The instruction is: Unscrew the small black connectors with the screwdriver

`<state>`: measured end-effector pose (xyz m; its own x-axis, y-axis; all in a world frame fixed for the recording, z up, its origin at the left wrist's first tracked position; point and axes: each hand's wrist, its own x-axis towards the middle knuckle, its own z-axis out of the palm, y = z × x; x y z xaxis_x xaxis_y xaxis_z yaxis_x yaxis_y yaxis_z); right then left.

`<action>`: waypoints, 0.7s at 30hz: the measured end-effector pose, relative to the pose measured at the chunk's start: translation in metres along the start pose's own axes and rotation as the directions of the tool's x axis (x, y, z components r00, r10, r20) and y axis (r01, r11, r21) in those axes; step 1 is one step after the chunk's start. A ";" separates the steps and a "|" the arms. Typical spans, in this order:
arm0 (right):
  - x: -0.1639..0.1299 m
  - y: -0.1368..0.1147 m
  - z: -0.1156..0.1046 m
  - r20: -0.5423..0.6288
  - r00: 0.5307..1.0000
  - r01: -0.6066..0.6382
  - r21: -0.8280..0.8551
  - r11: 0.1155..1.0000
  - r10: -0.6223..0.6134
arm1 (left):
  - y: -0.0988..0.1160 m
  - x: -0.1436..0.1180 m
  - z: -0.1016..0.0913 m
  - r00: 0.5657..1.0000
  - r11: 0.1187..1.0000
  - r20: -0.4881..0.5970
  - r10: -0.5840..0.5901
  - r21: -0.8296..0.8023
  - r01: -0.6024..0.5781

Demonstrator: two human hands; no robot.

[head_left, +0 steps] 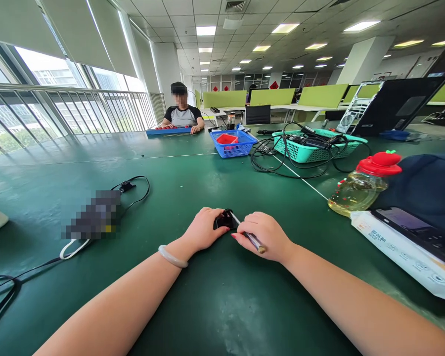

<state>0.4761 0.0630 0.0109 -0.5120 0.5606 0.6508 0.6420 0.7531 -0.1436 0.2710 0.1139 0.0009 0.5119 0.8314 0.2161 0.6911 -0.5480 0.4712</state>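
nr ctr of frame, r hand (273, 238) is clamped round a slim silver tool (257, 244), tip at a small blk part (224, 220); contact, can't tell. l hand (202, 230), pale bangle (172, 257) on wrist, has fingers closed on that part, over the green table (215, 296). lower right, i see a phone (411, 227) on a white pack (395, 252), then a red-lidded bottle (358, 193). upper ctr: blue basket (237, 151), green basket (300, 155) w/ blk cables (269, 167). farther, upper l of ctr, a person (181, 116) sits facing us.

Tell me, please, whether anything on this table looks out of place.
The black cables look untidy: they hang over the rim of the green basket and sprawl in loops on the table.
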 end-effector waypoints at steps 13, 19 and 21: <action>0.001 0.007 0.003 0.113 0.955 -0.293 0.239 0.926 0.273 | 0.001 0.001 0.000 1.000 1.000 -0.001 0.005 -0.011 -0.005; 0.001 0.007 -0.002 -0.064 0.918 -0.339 0.383 0.859 0.391 | 0.003 -0.001 -0.002 1.000 1.000 0.016 -0.004 -0.029 0.004; 0.002 0.006 -0.004 -0.120 0.878 -0.370 0.444 0.817 0.463 | 0.004 -0.001 -0.003 0.999 0.999 0.029 -0.013 -0.033 0.014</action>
<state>0.4815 0.0676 0.0143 -0.0838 0.7994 0.5949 0.4603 0.5605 -0.6884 0.2713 0.1112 0.0052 0.5177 0.8353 0.1852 0.6808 -0.5333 0.5020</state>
